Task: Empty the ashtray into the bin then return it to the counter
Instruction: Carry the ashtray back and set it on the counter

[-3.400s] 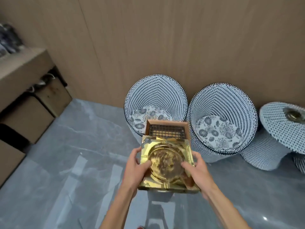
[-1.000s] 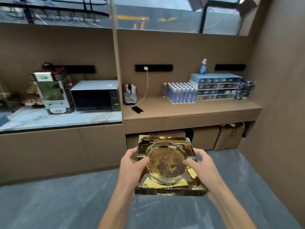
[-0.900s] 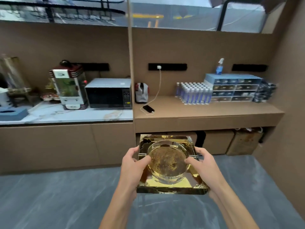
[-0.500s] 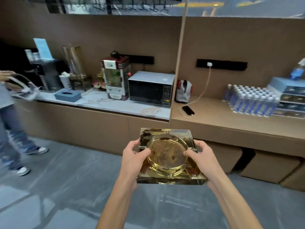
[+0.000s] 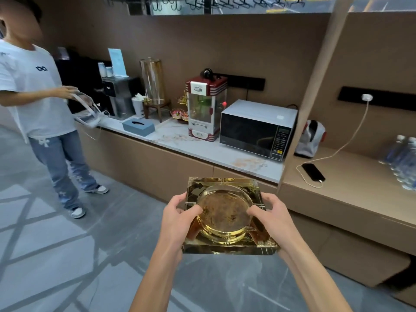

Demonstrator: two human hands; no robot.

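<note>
I hold a heavy square ashtray (image 5: 225,216) of golden glass level in front of me, above the grey floor. Its round bowl is stained brown and holds no loose ash that I can see. My left hand (image 5: 177,218) grips its left side with the thumb on the bowl's rim. My right hand (image 5: 273,218) grips the right side the same way. The white marble counter (image 5: 209,152) lies just beyond the ashtray, a short way ahead. No bin is in view.
On the counter stand a microwave (image 5: 256,128), a red popcorn machine (image 5: 206,108), a blue tissue box (image 5: 138,127) and a coffee machine (image 5: 118,95). A lower wooden shelf (image 5: 351,176) at right holds a charging phone (image 5: 313,172) and water bottles (image 5: 403,161). A person (image 5: 40,109) stands at left by the counter.
I have turned left from the bins to face the counter, carrying the ashtray in both hands. The view has swung further left and nearer the counter; the person has come into view.
</note>
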